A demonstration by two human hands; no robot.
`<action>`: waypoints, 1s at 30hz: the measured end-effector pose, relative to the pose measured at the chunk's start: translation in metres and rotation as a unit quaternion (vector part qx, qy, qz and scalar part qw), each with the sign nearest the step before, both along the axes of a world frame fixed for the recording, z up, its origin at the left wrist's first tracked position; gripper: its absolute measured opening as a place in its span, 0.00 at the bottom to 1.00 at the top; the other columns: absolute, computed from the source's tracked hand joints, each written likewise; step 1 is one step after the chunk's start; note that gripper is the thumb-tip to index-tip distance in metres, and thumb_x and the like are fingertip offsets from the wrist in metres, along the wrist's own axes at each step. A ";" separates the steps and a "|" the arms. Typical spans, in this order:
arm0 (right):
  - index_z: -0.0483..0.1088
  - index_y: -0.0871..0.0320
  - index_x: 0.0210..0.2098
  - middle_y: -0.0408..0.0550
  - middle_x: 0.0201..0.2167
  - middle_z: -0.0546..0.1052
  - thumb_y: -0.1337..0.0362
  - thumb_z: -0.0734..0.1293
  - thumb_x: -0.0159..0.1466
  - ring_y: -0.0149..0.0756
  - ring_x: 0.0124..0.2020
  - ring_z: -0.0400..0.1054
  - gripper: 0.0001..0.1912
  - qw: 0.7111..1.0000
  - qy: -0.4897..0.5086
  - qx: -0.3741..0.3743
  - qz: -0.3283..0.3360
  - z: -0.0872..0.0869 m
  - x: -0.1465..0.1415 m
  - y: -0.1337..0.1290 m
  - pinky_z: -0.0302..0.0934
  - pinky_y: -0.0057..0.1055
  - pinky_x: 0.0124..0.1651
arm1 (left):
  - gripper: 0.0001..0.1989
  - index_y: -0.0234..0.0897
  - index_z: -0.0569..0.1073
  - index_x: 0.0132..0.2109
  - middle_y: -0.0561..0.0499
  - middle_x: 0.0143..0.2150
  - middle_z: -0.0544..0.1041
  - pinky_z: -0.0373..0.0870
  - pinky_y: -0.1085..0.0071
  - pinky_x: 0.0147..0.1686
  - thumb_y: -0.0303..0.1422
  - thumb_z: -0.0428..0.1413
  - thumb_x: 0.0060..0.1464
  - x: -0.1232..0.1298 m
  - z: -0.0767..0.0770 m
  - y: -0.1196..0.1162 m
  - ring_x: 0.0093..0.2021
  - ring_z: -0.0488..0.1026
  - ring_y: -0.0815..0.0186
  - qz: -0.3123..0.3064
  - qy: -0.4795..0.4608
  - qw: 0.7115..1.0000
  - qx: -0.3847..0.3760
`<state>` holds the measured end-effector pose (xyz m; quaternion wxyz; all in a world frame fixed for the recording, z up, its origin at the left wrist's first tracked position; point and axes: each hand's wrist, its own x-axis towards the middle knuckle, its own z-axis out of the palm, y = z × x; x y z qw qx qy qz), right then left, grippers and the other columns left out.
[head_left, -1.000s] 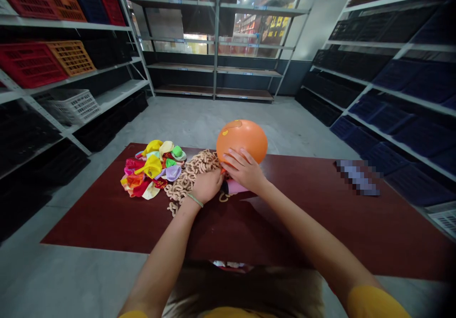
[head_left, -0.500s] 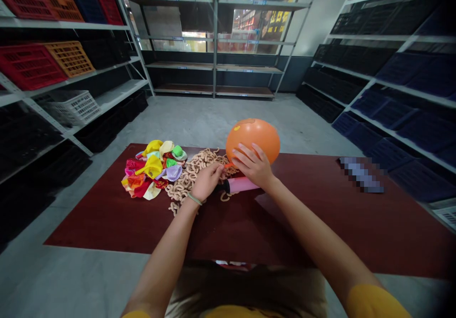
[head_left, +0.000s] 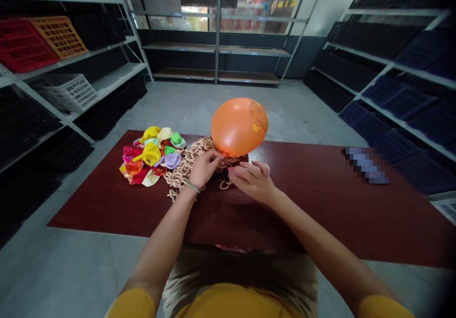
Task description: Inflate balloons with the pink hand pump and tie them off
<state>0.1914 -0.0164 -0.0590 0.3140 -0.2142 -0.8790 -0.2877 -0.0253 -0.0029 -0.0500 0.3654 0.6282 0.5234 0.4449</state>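
An inflated orange balloon (head_left: pixel 238 127) with a printed figure stands over the table, its neck pinched in the fingers of my left hand (head_left: pixel 205 168). My right hand (head_left: pixel 254 180) is just right of the neck, fingers apart and slightly curled, off the balloon. Behind its fingers a pink tube with a black end (head_left: pixel 225 174) lies on the table, mostly hidden. Tan rings (head_left: pixel 181 170) are heaped beside and under my left hand. Left of them is a pile of limp balloons in many colours (head_left: pixel 149 155).
The dark red table (head_left: pixel 320 204) carries a blurred flat item (head_left: pixel 366 166) at its right. Shelves with red, orange and white crates (head_left: pixel 73 92) stand left, dark crates right, and a metal rack (head_left: pixel 216 61) behind.
My right hand has come off the balloon and moved lower, over the pink tube. The balloon has swung to the left and turned, showing its print. My left hand still pinches the neck.
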 end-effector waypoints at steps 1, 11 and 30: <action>0.73 0.47 0.43 0.40 0.45 0.76 0.63 0.68 0.64 0.37 0.53 0.62 0.07 1.000 -0.008 -0.016 0.005 -0.007 -0.001 -0.005 0.48 0.40 0.60 | 0.13 0.38 0.76 0.34 0.52 0.32 0.80 0.69 0.72 0.35 0.42 0.55 0.58 0.000 0.000 0.000 0.32 0.75 0.66 0.008 0.006 1.000 0.001; 0.72 0.48 0.45 0.43 0.43 0.76 0.63 0.61 0.68 0.37 0.44 0.63 0.09 0.984 -0.068 -0.160 -0.028 -0.033 -0.015 -0.018 0.52 0.38 0.50 | 0.13 0.38 0.76 0.35 0.53 0.30 0.78 0.68 0.73 0.32 0.42 0.54 0.58 0.009 -0.001 -0.003 0.29 0.73 0.68 0.056 0.050 0.997 0.019; 0.57 0.52 0.37 0.47 0.31 0.72 0.65 0.55 0.67 0.38 0.32 0.66 0.02 0.909 0.331 -0.254 0.026 0.028 0.019 -0.006 0.61 0.39 0.37 | 0.15 0.38 0.75 0.37 0.53 0.29 0.78 0.65 0.74 0.30 0.44 0.52 0.60 0.010 -0.006 -0.005 0.29 0.72 0.68 0.051 0.083 0.995 0.036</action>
